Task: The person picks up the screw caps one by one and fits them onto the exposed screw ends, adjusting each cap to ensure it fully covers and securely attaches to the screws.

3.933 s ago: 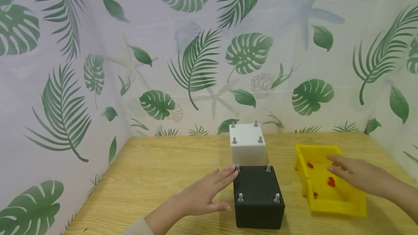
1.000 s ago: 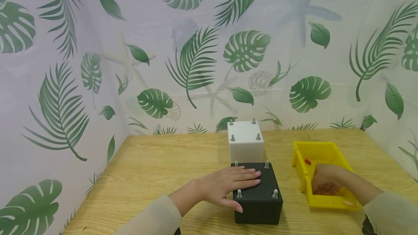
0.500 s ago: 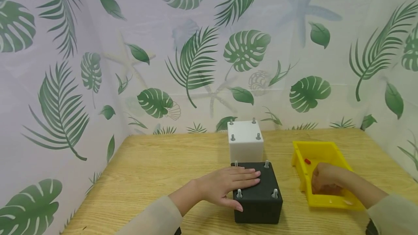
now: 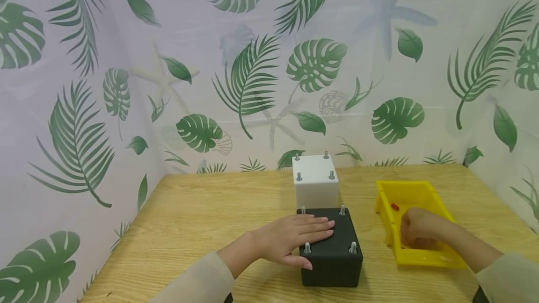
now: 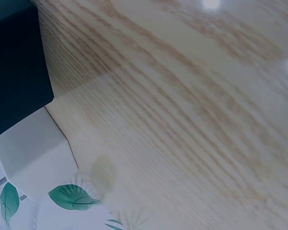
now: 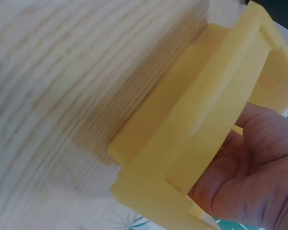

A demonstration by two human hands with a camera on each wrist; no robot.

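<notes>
Left hand (image 4: 292,240) on my head feed: laid flat across the top of the black box (image 4: 332,264), fingers straight, thumb over the near edge at the front face. Grip loose, nothing grasped, just palm-down contact. Box sits upright on the wooden table (image 4: 219,209), with metal bolts (image 4: 353,248) poking up at its top corners. Right behind it I see a white box (image 4: 316,191), also upright, also bolted at the corners; whether the two touch, I can't tell.

Right hand (image 4: 422,227): down inside the yellow tray (image 4: 429,259), knuckles up, fingers bent toward the tray floor. Tips hidden on head view, and on my right wrist feed the tray wall covers them too, so I can't tell if it's clenched or grasping something. One red piece (image 4: 395,207) lies in the tray, far left part, near the hand but apart from it. Tray stands to the right of the black box, table showing between.

Left wrist feed gives me only box sides, table and cloth, no fingers. Pale sleeves (image 4: 202,277) on both arms. Leaf-print cloth (image 4: 252,162) hangs behind the table and along both sides
</notes>
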